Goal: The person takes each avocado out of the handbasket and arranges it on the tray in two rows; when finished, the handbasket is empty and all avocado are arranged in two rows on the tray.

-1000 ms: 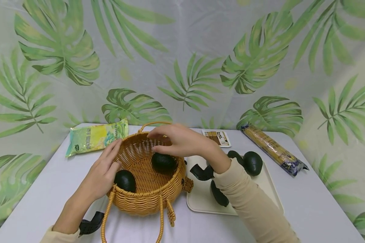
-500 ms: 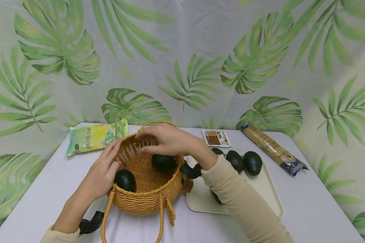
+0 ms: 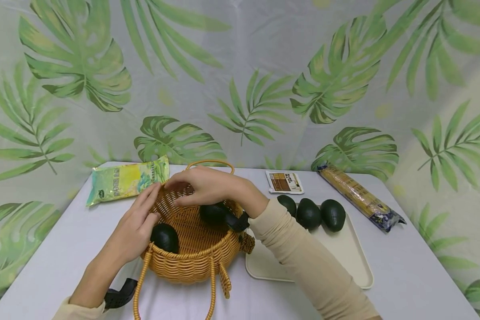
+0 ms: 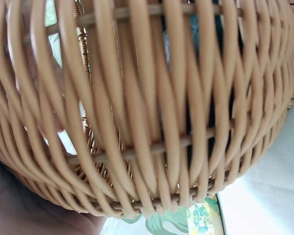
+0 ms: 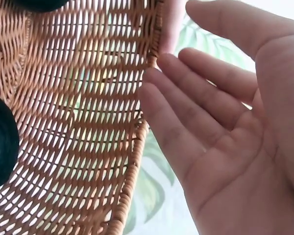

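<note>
Loosely woven, round wicker basket (image 3: pixel 192 262)

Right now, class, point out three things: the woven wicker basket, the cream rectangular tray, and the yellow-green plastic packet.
woven wicker basket (image 3: pixel 192 262): head view, on its front outer wall.
cream rectangular tray (image 3: pixel 346 253): head view, on its bare floor.
yellow-green plastic packet (image 3: pixel 126 180): head view, on the middle of its printed face.

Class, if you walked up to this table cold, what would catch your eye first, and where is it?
First, the wicker basket at the table's front centre, with two dark avocados inside. The left hand rests on its left wall, and the right hand reaches open over its far rim. Then three more avocados in a row on the cream tray to its right.
</note>
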A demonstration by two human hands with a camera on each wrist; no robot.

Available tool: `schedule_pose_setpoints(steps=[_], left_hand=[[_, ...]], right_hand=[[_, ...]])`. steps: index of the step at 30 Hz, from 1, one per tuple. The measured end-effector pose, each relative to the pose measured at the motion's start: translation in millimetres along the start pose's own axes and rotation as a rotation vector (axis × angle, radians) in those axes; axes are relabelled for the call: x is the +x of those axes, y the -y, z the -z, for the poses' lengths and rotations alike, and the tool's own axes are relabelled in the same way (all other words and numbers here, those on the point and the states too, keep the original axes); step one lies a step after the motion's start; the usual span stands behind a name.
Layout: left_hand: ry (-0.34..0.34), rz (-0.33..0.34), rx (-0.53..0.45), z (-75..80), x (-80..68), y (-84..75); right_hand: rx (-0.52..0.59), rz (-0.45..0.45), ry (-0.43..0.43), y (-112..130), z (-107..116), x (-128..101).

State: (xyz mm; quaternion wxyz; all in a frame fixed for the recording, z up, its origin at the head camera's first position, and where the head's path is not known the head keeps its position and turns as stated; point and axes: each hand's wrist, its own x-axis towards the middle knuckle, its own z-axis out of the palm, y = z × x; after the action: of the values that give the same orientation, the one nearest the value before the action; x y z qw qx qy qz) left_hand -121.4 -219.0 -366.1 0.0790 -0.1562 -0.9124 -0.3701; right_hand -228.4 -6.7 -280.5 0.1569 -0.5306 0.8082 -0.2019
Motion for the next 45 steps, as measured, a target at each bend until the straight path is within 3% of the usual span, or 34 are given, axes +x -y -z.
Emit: schedule_pose_setpoints(steps=[15,28,35,45], left_hand=[[0.013,0.032,-0.007,0.6,-3.2,-1.3],[0.010,0.032,-0.002,-2.0,-1.3,-0.4],[-0.003,0.020,-0.003,-2.9,-1.4,0.3],[0.003,0.025,-0.002,-1.3,-1.3,-2.8]], right_hand=[[0.206,0.021,0.038,-12,-10,16],[0.223,-0.016,0.149,-29,-20,28],[0.189,-0.034,0.212,-30,-27,37],[0.236,-0.093,0.321,-28,-40,41]])
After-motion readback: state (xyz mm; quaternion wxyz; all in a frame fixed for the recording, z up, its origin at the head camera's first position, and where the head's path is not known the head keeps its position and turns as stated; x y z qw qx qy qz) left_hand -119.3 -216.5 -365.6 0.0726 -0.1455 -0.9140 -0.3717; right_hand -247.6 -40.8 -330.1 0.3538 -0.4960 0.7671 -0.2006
